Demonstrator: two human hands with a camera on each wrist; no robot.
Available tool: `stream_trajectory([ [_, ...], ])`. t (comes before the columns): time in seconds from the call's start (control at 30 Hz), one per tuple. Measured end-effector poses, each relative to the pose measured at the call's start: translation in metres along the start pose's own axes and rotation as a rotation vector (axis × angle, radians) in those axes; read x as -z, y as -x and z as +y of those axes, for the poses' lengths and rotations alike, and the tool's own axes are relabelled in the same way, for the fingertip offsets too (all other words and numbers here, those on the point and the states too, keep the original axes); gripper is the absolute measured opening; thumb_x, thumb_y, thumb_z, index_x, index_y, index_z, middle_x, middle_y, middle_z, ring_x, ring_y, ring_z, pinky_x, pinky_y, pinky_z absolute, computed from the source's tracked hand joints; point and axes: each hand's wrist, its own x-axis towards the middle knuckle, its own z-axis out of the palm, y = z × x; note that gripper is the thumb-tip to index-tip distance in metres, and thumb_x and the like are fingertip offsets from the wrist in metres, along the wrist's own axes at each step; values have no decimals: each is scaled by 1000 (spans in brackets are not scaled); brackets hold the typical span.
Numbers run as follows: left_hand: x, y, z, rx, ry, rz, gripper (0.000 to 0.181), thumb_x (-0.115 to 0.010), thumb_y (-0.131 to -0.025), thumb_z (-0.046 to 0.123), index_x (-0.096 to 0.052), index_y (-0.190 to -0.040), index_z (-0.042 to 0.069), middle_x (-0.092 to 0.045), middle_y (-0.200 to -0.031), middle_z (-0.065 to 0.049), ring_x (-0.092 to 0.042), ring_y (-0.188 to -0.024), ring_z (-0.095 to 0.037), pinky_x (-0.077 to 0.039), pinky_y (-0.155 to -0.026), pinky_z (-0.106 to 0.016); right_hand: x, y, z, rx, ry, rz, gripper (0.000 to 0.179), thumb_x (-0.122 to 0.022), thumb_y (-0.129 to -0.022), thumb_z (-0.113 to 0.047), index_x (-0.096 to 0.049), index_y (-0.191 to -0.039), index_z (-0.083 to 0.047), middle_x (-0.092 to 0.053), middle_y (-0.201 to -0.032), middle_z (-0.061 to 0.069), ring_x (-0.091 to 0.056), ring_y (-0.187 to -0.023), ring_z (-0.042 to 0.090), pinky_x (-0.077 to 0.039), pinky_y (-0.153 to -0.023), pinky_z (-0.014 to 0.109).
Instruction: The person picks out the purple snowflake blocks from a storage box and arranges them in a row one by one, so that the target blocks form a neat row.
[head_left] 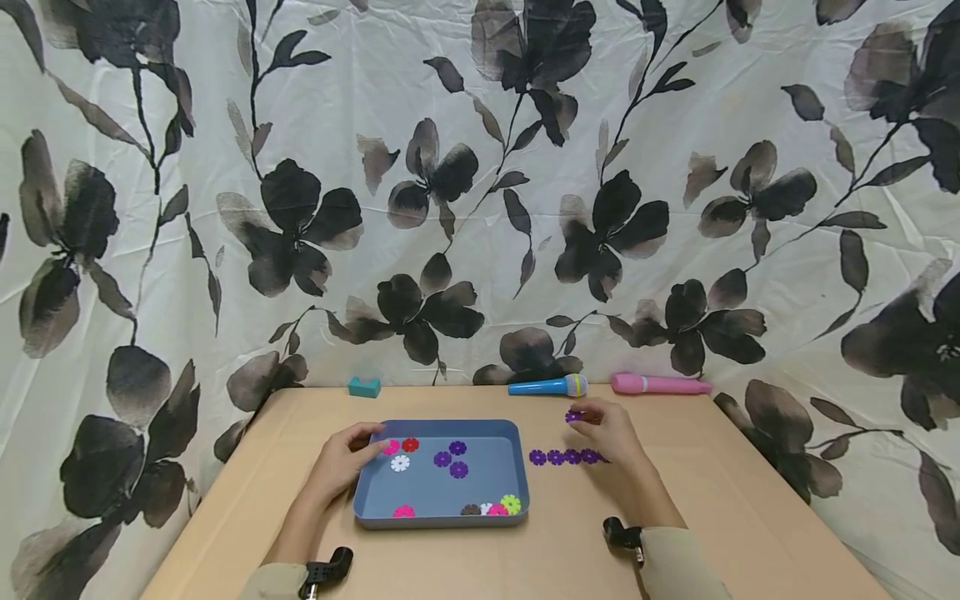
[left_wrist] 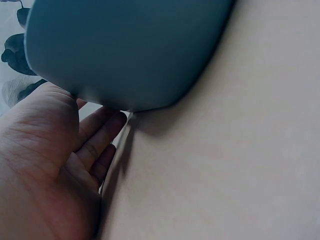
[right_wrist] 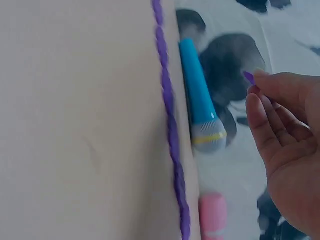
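Right hand (head_left: 615, 431) pinches a purple flower (head_left: 573, 416), probably super light and stiffish, best grabbed by its rim, while left hand (head_left: 342, 459) grips the tray (head_left: 442, 524) nearer the tabletop's (head_left: 562, 562) left edge.

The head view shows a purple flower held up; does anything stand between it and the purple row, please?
Nothing visible: just table between flower and row; the right hand hides the row's right end.
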Motion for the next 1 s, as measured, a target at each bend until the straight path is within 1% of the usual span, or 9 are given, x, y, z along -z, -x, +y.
stream_trajectory([
  [0.17,-1,0,-1,-1,-7,5,42,-77,-94,40,-71,-130,20,-70,-132,-7,-64,-121,-26,-51,-105,-44,22,2,14,-42,-8,-8,26,-80,-89,-3,-77,-115,-2,-77,-107,14,-68,-89,18,-56,-75,20],
  [0.37,-1,-1,0,-1,-5,9,41,-77,-95,39,-71,-131,19,-69,-134,-8,-64,-124,-28,-50,-108,-48,42,5,24,-91,-15,-23,26,-79,-91,-6,-76,-117,-1,-77,-110,16,-68,-93,17,-56,-75,20],
  [0.53,-1,0,1,5,-9,4,42,-77,-95,40,-71,-131,20,-70,-133,-7,-64,-122,-26,-51,-106,-44,51,10,32,-126,2,-37,29,-78,-92,-6,-74,-120,2,-76,-113,19,-68,-95,19,-55,-76,20],
  [0.63,0,1,2,3,-8,1,41,-77,-95,39,-71,-131,20,-70,-134,-7,-64,-123,-26,-51,-106,-45,55,12,37,-148,13,-36,32,-78,-92,-7,-73,-122,4,-76,-113,19,-68,-96,20,-54,-78,20],
  [0.8,0,2,3,4,-5,-3,39,-77,-96,35,-71,-131,19,-69,-135,-7,-64,-124,-27,-51,-106,-44,63,16,45,-180,54,-37,33,-80,-91,-9,-74,-121,2,-76,-114,17,-69,-99,21,-54,-81,20],
  [0.9,1,2,3,11,-5,-1,39,-77,-95,36,-71,-130,20,-70,-133,-6,-64,-122,-25,-52,-104,-39,68,19,49,-194,86,-47,33,-82,-90,-11,-74,-120,1,-76,-115,17,-69,-101,22,-54,-83,22],
  [1.0,1,1,3,17,-11,-2,39,-77,-95,37,-71,-130,21,-70,-131,-6,-64,-121,-24,-51,-102,-35,74,23,53,-227,82,-59,36,-82,-89,-11,-73,-121,2,-76,-113,17,-68,-101,23,-53,-86,27],
])
